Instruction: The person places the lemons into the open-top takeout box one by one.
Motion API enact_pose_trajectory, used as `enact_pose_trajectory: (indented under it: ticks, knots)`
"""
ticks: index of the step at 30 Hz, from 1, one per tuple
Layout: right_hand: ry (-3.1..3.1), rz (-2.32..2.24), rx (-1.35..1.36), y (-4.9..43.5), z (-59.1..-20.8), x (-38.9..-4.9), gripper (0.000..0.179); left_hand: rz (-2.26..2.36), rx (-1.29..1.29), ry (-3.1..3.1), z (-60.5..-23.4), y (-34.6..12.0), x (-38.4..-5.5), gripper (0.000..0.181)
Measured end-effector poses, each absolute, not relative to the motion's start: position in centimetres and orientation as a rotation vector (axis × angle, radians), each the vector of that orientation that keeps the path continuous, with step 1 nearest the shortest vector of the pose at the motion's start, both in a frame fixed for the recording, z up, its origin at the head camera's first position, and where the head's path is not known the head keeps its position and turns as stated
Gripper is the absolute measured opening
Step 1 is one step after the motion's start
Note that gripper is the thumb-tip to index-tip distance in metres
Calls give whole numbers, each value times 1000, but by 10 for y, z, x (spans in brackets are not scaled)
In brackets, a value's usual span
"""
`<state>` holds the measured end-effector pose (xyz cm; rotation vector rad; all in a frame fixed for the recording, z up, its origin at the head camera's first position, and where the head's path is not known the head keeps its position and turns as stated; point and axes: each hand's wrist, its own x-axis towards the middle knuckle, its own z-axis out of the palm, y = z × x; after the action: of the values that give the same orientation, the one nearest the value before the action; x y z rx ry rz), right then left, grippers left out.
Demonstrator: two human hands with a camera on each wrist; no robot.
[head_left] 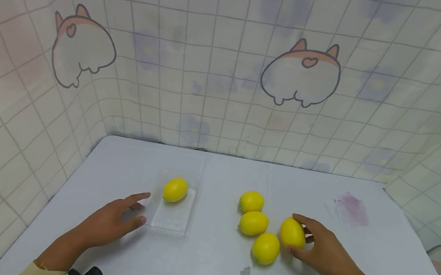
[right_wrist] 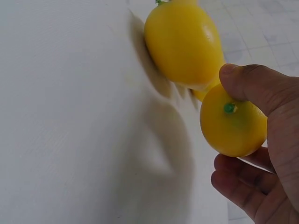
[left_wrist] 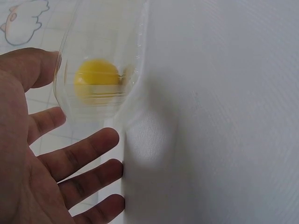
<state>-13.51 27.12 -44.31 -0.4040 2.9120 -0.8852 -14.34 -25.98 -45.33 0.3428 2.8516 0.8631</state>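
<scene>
Yellow oval lemon (head_left: pixel 292 233) pinched in right hand (head_left: pixel 324 249), left hand (head_left: pixel 111 221) wide beside clear rectangular plastic tray (head_left: pixel 169 219).

No readable text, labels, brands or numbers.

white tabletop surface (head_left: pixel 207 270): matt, finely textured | clear rectangular plastic tray (head_left: pixel 170 217) toward its left edge: thin, glossy | yellow oval plastic-looking lemons (head_left: pixel 253 223): smooth, softly shiny | white grid-printed cloth curtain (head_left: pixel 217 109) beyond far edge: matt, rippled
</scene>
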Motion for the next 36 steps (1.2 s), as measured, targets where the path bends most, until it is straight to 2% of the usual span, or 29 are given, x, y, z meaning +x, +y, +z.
enact_pose_trajectory:
  ticks: [19, 36]
  knots:
    - [2927, -880, -392, 252, -426, -142, 88, 874, 381, 2849, -451, -260, -144, 68]
    - [2907, -939, -448, 229, -413, -147, 86, 883, 311, 2832, -452, -259, -142, 68]
